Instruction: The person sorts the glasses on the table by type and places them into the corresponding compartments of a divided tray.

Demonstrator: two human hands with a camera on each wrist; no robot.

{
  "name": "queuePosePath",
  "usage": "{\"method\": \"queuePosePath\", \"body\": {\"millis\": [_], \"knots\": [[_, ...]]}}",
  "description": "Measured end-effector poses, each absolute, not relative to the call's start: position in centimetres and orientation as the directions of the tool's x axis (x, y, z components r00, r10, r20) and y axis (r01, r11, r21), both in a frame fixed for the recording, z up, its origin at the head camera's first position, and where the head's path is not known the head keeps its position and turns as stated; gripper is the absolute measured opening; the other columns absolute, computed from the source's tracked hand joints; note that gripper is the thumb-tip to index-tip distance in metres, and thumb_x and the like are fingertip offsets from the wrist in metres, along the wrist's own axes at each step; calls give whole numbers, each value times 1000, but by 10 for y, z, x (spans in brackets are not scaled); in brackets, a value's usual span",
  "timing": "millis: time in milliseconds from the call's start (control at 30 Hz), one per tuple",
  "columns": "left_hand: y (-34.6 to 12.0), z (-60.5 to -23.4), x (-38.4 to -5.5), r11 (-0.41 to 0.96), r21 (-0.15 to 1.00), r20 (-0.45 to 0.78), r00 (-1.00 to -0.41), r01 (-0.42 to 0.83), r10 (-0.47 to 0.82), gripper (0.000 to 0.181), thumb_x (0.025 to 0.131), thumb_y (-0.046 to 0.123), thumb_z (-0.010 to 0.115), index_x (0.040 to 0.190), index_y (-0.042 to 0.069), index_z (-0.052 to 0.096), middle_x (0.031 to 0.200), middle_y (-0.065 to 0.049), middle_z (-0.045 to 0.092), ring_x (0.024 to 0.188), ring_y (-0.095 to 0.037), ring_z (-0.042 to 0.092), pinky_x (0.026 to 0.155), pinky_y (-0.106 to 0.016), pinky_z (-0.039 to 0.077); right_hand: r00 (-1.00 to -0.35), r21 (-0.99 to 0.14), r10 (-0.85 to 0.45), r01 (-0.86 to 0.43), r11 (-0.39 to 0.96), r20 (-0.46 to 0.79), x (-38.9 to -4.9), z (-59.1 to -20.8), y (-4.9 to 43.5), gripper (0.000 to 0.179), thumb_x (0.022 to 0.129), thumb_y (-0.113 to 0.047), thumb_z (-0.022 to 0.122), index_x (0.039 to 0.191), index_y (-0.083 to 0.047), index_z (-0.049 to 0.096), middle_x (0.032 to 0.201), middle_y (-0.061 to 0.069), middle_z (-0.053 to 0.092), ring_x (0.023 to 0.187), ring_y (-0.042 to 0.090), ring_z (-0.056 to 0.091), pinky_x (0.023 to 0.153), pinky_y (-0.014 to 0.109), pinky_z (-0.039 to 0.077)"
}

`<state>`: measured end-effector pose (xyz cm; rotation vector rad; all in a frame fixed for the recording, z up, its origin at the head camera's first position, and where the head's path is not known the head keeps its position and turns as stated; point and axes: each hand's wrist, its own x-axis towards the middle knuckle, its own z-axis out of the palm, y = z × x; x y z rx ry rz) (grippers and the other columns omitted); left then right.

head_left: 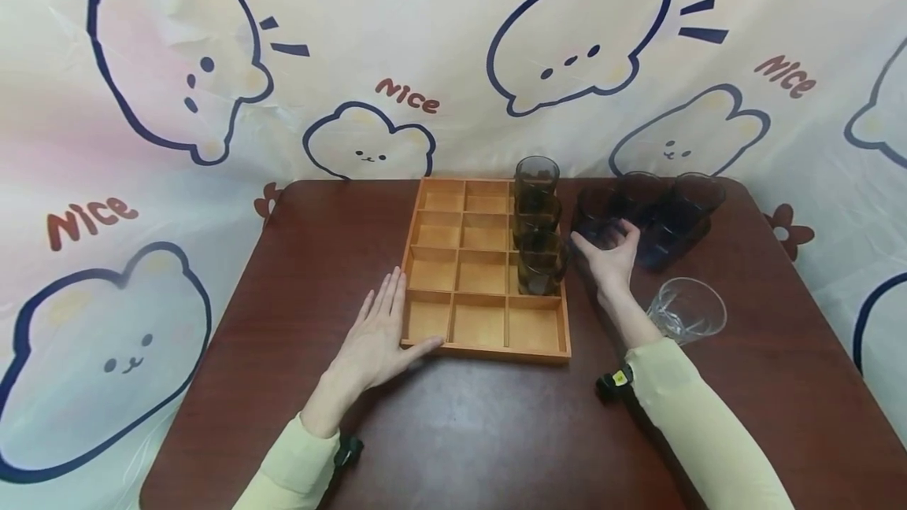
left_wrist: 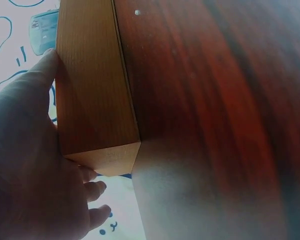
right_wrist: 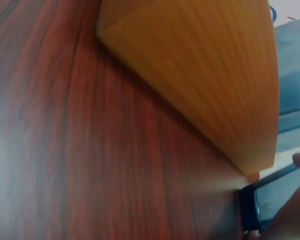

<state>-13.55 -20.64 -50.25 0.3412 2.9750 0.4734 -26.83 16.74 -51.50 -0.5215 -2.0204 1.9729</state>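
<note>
A wooden tray (head_left: 485,354) divided into compartments lies on the table. Flat along its near left corner rests my left hand (head_left: 375,337), fingers straight against the side and thumb over the front edge; the left wrist view shows this hand (left_wrist: 35,140) at the tray's wooden wall (left_wrist: 92,80). My right hand (head_left: 612,262), right of the tray, holds a dark glass (head_left: 597,219) between thumb and fingers. In the right wrist view that glass (right_wrist: 280,192) appears beside the tray's side (right_wrist: 205,70). Three dark glasses (head_left: 540,262) stand in the tray's right column.
Several more dark glasses (head_left: 690,199) cluster at the back right of the table (head_left: 298,258). A clear glass (head_left: 686,309) stands close to my right forearm. Behind the table hangs a cloth (head_left: 453,46) with cartoon drawings.
</note>
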Motion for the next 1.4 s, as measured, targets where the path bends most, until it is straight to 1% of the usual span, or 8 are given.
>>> {"method": "queuePosePath", "body": {"millis": [233, 433, 600, 967, 1067, 1167, 1267, 1400], "knots": [[-206, -503, -135, 922, 329, -70, -968, 205, 240, 127, 96, 83, 59, 176, 2, 2, 187, -16, 1, 175, -35, 8, 141, -60, 15, -879, -987, 475, 99, 129, -26, -268, -516, 164, 95, 88, -15, 90, 165, -8, 35, 164, 24, 49, 153, 34, 47, 131, 45, 38], [-206, -503, -135, 922, 330, -73, -969, 201, 238, 127, 96, 82, 59, 176, 2, 1, 187, -16, 0, 175, -35, 8, 141, -60, 15, -916, -984, 402, 54, 168, 19, -271, -513, 168, 100, 91, -12, 87, 172, -7, 28, 175, 17, 40, 166, 30, 34, 139, 40, 25], [-206, -501, -135, 922, 328, -63, -969, 205, 238, 127, 97, 82, 59, 176, 1, 2, 187, -17, 1, 175, -36, 9, 141, -60, 16, -924, -991, 380, 8, 133, 43, -273, -510, 170, 95, 90, -5, 87, 169, -6, 34, 172, 17, 44, 164, 28, 38, 139, 38, 27], [-207, -503, -132, 921, 340, -101, -966, 192, 238, 127, 97, 84, 56, 176, 2, -1, 187, -16, -2, 175, -36, 7, 141, -60, 14, -949, -993, 307, 98, 68, -72, -262, -490, 178, 109, 93, -13, 85, 177, -8, 16, 182, 16, 26, 169, 27, 27, 139, 43, 29], [-206, -503, -131, 922, 336, -108, -965, 190, 238, 128, 97, 85, 55, 176, 2, -1, 187, -15, -4, 175, -35, 6, 142, -60, 14, -957, -993, 281, 97, 67, -75, -258, -478, 180, 103, 95, -14, 84, 176, -10, 21, 181, 15, 28, 168, 28, 30, 138, 45, 32], [-206, -502, -131, 922, 336, -103, -966, 190, 237, 127, 97, 85, 55, 176, 2, 0, 187, -15, -3, 175, -35, 7, 142, -59, 14, -965, -994, 252, 87, 68, -67, -255, -467, 182, 88, 96, -14, 83, 170, -14, 35, 172, 11, 42, 162, 26, 40, 133, 43, 39], [-207, -502, -131, 922, 338, -95, -968, 189, 234, 127, 97, 84, 56, 176, 2, 1, 187, -16, -1, 175, -35, 7, 141, -59, 15, -972, -994, 225, 80, 78, -61, -250, -457, 183, 79, 97, -15, 83, 165, -19, 43, 155, -1, 53, 153, 21, 49, 124, 33, 47], [-207, -502, -131, 919, 347, -91, -968, 190, 234, 128, 96, 86, 56, 176, 2, 0, 187, -16, -1, 175, -35, 8, 141, -59, 15, -977, -992, 208, 68, 102, -46, -240, -442, 185, 77, 96, -15, 85, 162, -21, 47, 139, -16, 54, 142, 13, 53, 106, 16, 50]]}}
